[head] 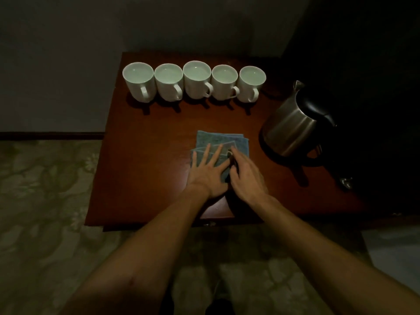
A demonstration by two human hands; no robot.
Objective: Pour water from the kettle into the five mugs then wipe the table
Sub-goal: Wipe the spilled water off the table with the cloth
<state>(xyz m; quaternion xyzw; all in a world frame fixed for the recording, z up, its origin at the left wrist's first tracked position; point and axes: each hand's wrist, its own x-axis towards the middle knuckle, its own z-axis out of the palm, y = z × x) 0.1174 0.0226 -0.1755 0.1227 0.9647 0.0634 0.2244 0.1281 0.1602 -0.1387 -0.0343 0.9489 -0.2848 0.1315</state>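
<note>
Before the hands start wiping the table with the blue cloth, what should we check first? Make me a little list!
1. All five mugs have water in them: ok.
2. Kettle is set down on the table, away from the hands: ok.
3. Blue cloth lies on the table in front of the person: ok.
4. Left hand rests flat on the cloth, fingers spread: ok.
5. Right hand has a real hold on the cloth: cannot tell, its fingers are in shadow.
6. Spilled water on the table to wipe: cannot tell, too dark.
</note>
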